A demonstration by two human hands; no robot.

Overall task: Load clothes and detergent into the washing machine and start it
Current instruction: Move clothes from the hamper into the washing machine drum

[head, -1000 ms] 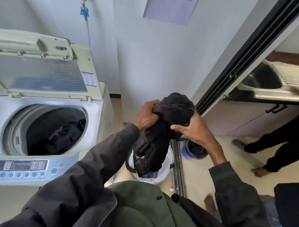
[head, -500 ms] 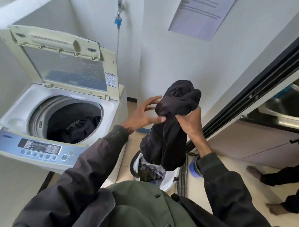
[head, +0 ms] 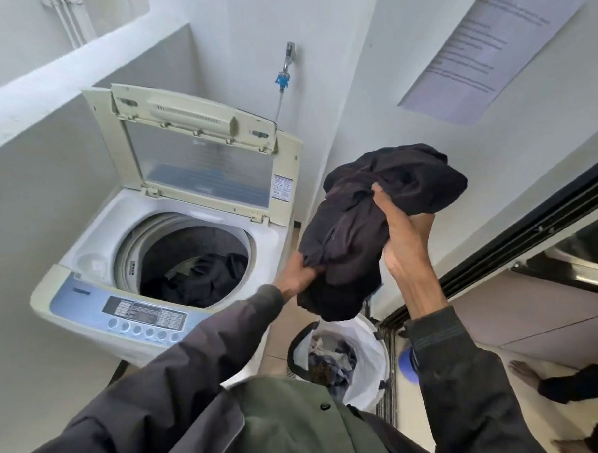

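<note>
Both hands clutch a bundled dark garment (head: pixel 376 229): the left hand (head: pixel 298 277) clenched under it, the right hand (head: pixel 402 235) gripping its side. Below the grip sits a white laundry basket (head: pixel 372 360). Left of it, the washing machine (head: pixel 98 296) stands open, dark clothes (head: pixel 203 275) inside. Labels and the wall notice (head: pixel 495 43) are unreadable. The bundle is higher than half a second ago.

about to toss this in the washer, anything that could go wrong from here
1. The dark garment is bunched up in both hands (left hand, right hand) off to the right of the drum opening; a loose throw could leave part of it draped over the rim.
2. A trailing end might snag on the raised lid.
3. If it slips, it would likely drop back into the laundry basket or onto the floor.
</note>
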